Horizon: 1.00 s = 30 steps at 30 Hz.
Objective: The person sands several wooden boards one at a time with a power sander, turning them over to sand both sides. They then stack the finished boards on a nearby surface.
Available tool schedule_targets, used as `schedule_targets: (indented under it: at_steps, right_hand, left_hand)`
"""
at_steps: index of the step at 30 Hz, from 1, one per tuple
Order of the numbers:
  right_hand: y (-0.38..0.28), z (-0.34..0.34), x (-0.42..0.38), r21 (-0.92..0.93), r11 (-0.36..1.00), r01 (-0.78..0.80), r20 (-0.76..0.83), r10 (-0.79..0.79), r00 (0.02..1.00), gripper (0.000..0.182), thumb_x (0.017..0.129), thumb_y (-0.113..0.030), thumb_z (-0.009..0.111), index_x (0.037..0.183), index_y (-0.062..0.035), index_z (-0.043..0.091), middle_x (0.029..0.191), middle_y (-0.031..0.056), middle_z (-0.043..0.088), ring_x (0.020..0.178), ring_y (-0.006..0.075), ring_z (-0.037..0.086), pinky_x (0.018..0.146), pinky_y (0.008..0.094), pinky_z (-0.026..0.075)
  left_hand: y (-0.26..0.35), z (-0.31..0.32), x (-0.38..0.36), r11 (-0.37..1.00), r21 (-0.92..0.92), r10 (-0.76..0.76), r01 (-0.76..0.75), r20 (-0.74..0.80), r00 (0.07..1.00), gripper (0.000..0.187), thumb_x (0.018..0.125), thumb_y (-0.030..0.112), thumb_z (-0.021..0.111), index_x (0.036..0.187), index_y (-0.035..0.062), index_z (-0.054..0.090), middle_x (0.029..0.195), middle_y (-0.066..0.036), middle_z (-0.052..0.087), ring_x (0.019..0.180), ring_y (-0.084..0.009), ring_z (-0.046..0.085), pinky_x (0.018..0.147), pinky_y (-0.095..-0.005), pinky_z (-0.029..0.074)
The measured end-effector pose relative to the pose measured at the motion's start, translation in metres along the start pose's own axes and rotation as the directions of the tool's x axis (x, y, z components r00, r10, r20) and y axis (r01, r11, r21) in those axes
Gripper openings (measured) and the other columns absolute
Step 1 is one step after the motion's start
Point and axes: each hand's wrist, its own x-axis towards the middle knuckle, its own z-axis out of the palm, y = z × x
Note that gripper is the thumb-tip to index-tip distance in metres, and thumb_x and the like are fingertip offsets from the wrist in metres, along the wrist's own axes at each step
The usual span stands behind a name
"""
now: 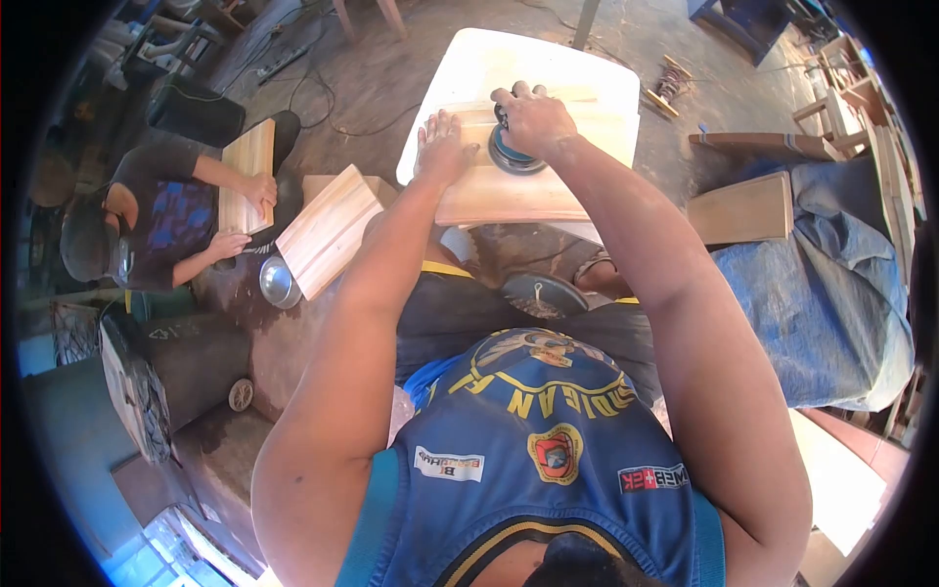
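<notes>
On one white, round-cornered tabletop [528,59], we are counting one pale wooden board [489,202]; one right hand [536,119] is gripping one round, black-and-blue sander [513,157] on it, one left hand [445,149] lying flat alongside.

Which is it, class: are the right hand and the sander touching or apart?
Touching. The head view shows the right hand closed over the top of the sander, gripping it from above.
</notes>
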Motion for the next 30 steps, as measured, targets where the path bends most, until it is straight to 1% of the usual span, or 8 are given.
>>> schedule_targets:
  at_steps: [4,7,9,16,19,22,25,30]
  right_hand:
    - [0.025,0.001,-0.010,0.010,0.999,-0.053,-0.018,0.053,0.998,0.047,0.089,-0.020,0.063,0.135,-0.0164,0.055,0.129,0.0156,0.058,0.120,0.0352,0.060,0.094,0.0467,0.055]
    - [0.041,0.001,-0.018,0.008,0.996,-0.086,-0.033,0.086,0.996,0.046,0.089,-0.020,0.063,0.135,-0.0162,0.055,0.128,0.0157,0.059,0.118,0.0352,0.061,0.094,0.0464,0.055]
    - [0.054,0.001,-0.024,-0.001,0.994,-0.109,-0.035,0.109,0.993,0.046,0.089,-0.020,0.063,0.134,-0.0160,0.056,0.127,0.0157,0.059,0.118,0.0353,0.061,0.093,0.0463,0.055]
    - [0.098,0.000,-0.044,0.015,0.986,-0.165,-0.059,0.166,0.984,0.046,0.088,-0.021,0.064,0.133,-0.0180,0.056,0.126,0.0143,0.060,0.118,0.0340,0.061,0.094,0.0460,0.055]
    - [0.113,-0.005,-0.044,-0.024,0.977,-0.210,-0.052,0.209,0.977,0.050,0.088,-0.022,0.065,0.137,-0.0196,0.054,0.128,0.0129,0.059,0.119,0.0339,0.060,0.096,0.0445,0.054]
    - [0.129,-0.005,-0.048,-0.038,0.967,-0.252,-0.040,0.250,0.967,0.055,0.089,-0.024,0.067,0.141,-0.0206,0.051,0.131,0.0132,0.057,0.121,0.0336,0.059,0.099,0.0449,0.054]
    - [0.143,-0.006,-0.050,-0.059,0.959,-0.278,-0.060,0.274,0.960,0.055,0.089,-0.025,0.067,0.141,-0.0206,0.050,0.132,0.0135,0.057,0.122,0.0336,0.059,0.100,0.0449,0.054]
    - [0.161,-0.005,-0.046,-0.033,0.950,-0.310,-0.060,0.308,0.950,0.056,0.089,-0.026,0.067,0.142,-0.0196,0.051,0.132,0.0136,0.058,0.126,0.0339,0.056,0.099,0.0455,0.053]
  left_hand:
    - [0.023,0.012,0.019,0.999,0.027,0.041,-0.042,0.017,0.999,0.081,0.099,0.051,0.053,0.159,0.0039,0.026,0.168,-0.019,0.016,0.157,-0.0324,0.009,0.127,-0.0462,0.007]
    - [0.036,0.021,0.029,0.996,-0.042,0.079,-0.077,0.054,0.995,0.087,0.098,0.056,0.052,0.160,0.0031,0.022,0.168,-0.020,0.013,0.157,-0.0329,0.007,0.127,-0.0468,0.006]
    - [0.048,0.028,0.034,0.999,-0.033,0.032,-0.031,0.034,0.999,0.090,0.098,0.059,0.049,0.160,0.0014,0.019,0.169,-0.021,0.010,0.157,-0.0338,0.002,0.126,-0.0474,0.001]
    - [0.065,0.038,0.039,0.999,0.011,0.041,-0.041,-0.023,0.999,0.095,0.098,0.064,0.044,0.161,0.0002,0.013,0.168,-0.023,0.008,0.157,-0.0367,-0.001,0.125,-0.0510,-0.001]
    - [0.072,0.033,0.040,0.998,0.057,0.013,-0.013,0.010,1.000,0.094,0.098,0.065,0.043,0.161,0.0019,0.013,0.168,-0.025,0.007,0.157,-0.0365,0.001,0.125,-0.0518,0.000]
    - [0.080,0.029,0.036,0.999,0.045,0.023,-0.025,0.044,0.999,0.095,0.098,0.067,0.041,0.162,0.0031,0.012,0.168,-0.023,0.006,0.157,-0.0368,-0.002,0.126,-0.0512,-0.002]
    - [0.087,0.030,0.032,0.999,0.016,0.046,-0.048,0.067,0.997,0.094,0.098,0.067,0.041,0.162,0.0049,0.012,0.169,-0.023,0.005,0.157,-0.0359,-0.002,0.126,-0.0507,-0.003]
    - [0.102,0.032,0.030,0.997,0.052,0.057,-0.060,0.067,0.996,0.093,0.098,0.068,0.039,0.163,0.0071,0.011,0.169,-0.022,0.005,0.157,-0.0355,-0.001,0.125,-0.0523,-0.002]
